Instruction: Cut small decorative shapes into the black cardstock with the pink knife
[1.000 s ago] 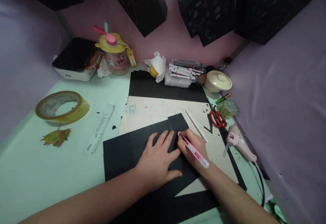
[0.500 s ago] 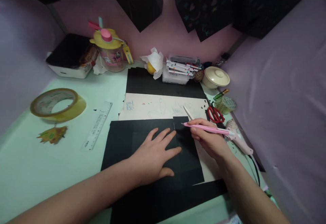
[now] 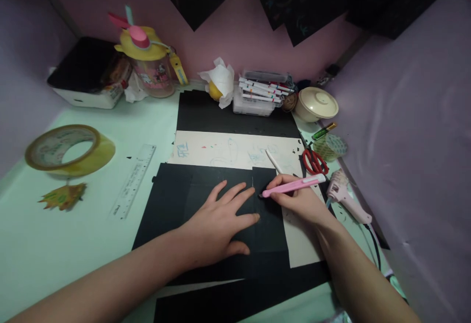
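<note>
My right hand (image 3: 302, 200) fingers clamped on pink craft knife (image 3: 292, 186), tip touching black paper (image 3: 221, 186), my left hand (image 3: 217, 225) fingers spread flat on same sheet, cream card (image 3: 235, 149) beneath, red scissors (image 3: 314, 162) just right on bench (image 3: 73, 235).

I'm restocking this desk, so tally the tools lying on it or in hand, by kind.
Tape rolls: 2, a big one and a patterned one
Ruler: 1
Scissors: 1
Glue gun: 1
Pink knife, in the right hand: 1
White pen: 1
Total: 7
</note>
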The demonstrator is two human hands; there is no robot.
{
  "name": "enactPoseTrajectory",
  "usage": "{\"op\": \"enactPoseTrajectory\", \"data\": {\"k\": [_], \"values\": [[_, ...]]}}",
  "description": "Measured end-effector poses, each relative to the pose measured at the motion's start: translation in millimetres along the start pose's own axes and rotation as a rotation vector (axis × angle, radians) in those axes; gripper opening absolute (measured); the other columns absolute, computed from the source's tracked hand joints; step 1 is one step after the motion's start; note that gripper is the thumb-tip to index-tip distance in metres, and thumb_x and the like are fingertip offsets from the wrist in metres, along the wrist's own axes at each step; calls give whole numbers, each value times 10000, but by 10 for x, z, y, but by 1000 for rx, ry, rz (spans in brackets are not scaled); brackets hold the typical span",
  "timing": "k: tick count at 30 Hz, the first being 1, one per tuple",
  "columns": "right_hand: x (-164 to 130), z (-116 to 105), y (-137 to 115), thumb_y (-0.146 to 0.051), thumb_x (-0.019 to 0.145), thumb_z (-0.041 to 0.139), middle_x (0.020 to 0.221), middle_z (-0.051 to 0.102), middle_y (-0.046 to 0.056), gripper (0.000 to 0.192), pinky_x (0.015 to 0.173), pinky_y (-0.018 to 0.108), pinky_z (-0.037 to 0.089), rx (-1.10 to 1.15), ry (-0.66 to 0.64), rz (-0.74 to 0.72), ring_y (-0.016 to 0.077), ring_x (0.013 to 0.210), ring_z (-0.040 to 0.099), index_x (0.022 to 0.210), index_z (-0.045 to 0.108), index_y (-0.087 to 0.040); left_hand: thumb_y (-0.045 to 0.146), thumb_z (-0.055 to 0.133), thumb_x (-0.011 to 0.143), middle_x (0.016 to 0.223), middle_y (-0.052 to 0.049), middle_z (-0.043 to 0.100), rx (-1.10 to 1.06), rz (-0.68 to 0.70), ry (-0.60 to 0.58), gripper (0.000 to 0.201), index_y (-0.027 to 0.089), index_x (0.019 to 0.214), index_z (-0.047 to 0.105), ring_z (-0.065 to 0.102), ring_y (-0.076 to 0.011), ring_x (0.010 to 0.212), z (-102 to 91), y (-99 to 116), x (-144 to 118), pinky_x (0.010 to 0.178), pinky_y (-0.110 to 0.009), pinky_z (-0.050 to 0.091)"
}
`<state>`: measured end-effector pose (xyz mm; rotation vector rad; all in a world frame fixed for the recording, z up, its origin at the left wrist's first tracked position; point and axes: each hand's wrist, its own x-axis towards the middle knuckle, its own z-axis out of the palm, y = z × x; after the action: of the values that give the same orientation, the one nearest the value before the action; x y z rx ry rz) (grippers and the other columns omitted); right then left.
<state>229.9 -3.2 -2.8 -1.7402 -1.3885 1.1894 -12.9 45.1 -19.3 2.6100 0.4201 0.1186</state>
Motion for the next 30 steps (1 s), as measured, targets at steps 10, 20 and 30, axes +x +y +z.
{"op": "enactPoseTrajectory", "data": {"k": [10, 20, 30], "values": [[10, 31, 16, -192, 765, 625, 865, 711, 24, 109, 627, 258, 431, -31, -15, 13, 168, 774, 616, 852, 689, -207, 539, 689, 796, 1547, -133, 282, -13, 2, 13, 584, 314, 1311, 532, 209, -366, 1438, 5, -3, 10, 1120, -631, 89], [13, 43, 4, -205, 774, 624, 881, 709, 27, 104, 643, 253, 444, -38, -13, 3, 170, 802, 624, 855, 689, -202, 545, 688, 792, 1546, -125, 290, -11, 4, 25, 585, 318, 1310, 536, 224, -367, 1432, 8, -4, 5, 1118, -629, 99], [5, 47, -3, -200, 776, 616, 872, 707, 26, 103, 631, 253, 443, -43, -13, 3, 163, 779, 619, 852, 685, -199, 548, 688, 792, 1546, -140, 282, -5, 0, 6, 593, 323, 1316, 523, 208, -365, 1439, 5, 1, 10, 1114, -634, 91]]}}
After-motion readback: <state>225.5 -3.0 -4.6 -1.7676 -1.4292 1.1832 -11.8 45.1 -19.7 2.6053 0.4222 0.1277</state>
